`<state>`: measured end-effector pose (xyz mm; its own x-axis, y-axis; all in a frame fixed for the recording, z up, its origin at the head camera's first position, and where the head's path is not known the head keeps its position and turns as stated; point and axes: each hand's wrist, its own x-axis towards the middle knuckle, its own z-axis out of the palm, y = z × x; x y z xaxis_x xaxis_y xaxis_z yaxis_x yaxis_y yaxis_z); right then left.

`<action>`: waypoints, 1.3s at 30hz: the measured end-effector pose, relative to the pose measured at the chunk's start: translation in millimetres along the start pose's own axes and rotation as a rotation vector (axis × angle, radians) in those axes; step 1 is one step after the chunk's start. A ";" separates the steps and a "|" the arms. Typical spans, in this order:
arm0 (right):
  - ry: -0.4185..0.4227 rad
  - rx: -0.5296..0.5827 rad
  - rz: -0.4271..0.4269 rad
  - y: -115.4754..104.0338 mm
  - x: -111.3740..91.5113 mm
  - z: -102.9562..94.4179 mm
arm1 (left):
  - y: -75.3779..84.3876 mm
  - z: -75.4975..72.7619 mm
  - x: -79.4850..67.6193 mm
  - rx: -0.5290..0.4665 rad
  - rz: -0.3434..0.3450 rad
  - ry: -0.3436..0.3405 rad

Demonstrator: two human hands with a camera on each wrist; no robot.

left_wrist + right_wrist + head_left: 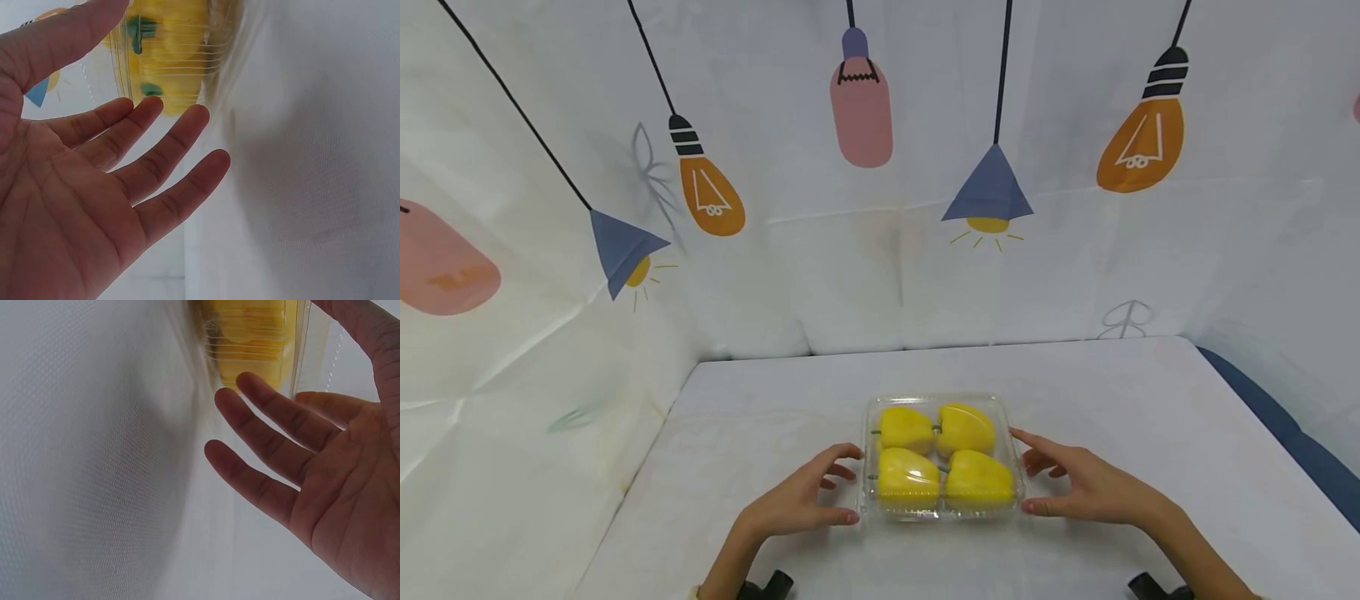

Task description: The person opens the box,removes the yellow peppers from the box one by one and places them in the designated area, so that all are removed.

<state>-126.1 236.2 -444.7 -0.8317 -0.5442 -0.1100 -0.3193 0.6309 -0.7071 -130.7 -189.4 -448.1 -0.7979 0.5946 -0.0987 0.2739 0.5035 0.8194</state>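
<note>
Centrally placed on flat white desk [767, 408]: clear rectangular plastic box [942, 514] of four glossy yellow peppers [979, 479]. Flanked near-equally by left hand [797, 500] and right hand [1093, 485], with fingers parted, unclamped; seemingly longest side to side; contact unclear.

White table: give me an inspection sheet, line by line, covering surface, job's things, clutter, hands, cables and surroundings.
Surface: white table, carrying a clear plastic box.
Job's things: the box holds four yellow peppers, two by two.
Clutter: nothing seen.
Hands: left hand at the box's left side, right hand at its right, fingers spread; contact unclear.
Cables: nothing seen.
Surroundings: white backdrop printed with lamps and bulbs; a dark blue object beyond the table's right edge.
</note>
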 end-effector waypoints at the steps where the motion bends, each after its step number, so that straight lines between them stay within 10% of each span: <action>1: 0.000 0.000 0.002 -0.2 0.0 0.0 | -0.3 0.3 0.2 -0.010 0.000 -0.002; 39: -0.018 0.014 -0.006 2.2 1.4 1.7 | 1.3 0.4 2.8 -0.635 -0.108 -0.184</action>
<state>-127.1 235.8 -447.6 -0.8211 -0.5584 -0.1182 -0.3179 0.6194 -0.7178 -132.4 -186.9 -447.5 -0.6828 0.6875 -0.2471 -0.2163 0.1328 0.9673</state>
